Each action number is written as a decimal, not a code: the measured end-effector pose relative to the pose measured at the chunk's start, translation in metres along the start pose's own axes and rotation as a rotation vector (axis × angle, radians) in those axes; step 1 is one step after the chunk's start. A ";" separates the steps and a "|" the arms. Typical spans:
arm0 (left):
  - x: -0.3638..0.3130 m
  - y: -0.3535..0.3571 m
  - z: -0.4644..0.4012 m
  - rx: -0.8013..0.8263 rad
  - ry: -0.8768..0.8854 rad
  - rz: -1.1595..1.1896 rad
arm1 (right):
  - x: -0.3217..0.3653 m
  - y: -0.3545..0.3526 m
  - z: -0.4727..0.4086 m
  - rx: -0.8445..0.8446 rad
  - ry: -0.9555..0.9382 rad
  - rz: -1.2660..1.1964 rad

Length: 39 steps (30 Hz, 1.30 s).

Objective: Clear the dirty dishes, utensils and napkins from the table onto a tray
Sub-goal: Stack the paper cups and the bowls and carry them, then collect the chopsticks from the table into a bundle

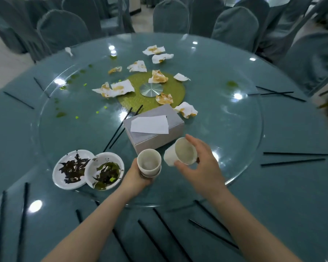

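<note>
Closest to the camera are two bare forearms reaching in from the bottom edge, crossing over a scatter of black chopsticks (165,233) lying on the teal tablecloth. The left hand (138,173) is cupped from below around a stack of small white cups (149,164), fingers closed on the lower part, with the stack upright and the top cup looking empty. How many cups are nested there is hard to say, only a second rim peeks out at the bottom. The right hand (199,159) comes in from above with the wrist bent, thumb on the near side and fingers over the far rim of another white cup (181,152), clamped on it and tipping it so the mouth faces the camera. That cup sits just beside the stack, not touching as far as I can see.

Both are held over the near part of the glass lazy Susan (240,129). Right behind them is a grey tissue box (154,129), which hides part of a chopstick pair. To the left sit two dirty white plates (72,170) with dark leafy scraps, one overlapping the other. Stained crumpled napkins (115,89) are strewn around the green centre disc. A white spoon (69,51) lies at the far left. The right edge is a blur, and covered chairs ring the table.
</note>
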State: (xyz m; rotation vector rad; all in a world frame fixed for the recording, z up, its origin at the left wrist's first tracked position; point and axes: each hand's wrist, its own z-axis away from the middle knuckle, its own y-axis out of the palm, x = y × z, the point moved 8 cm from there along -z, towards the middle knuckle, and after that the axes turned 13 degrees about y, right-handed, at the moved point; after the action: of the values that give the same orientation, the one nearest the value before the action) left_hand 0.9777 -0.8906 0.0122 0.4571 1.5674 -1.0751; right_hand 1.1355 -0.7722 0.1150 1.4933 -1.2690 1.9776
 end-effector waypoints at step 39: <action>0.103 -0.099 0.193 -0.472 -0.413 0.337 | -0.219 -0.006 0.125 -0.028 0.296 0.559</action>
State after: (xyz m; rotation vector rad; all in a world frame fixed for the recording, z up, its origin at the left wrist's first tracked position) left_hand 0.9807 -1.1258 -0.0366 0.1520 1.2615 -0.4774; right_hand 1.2953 -0.8220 -0.0734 0.8356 -1.6914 2.3881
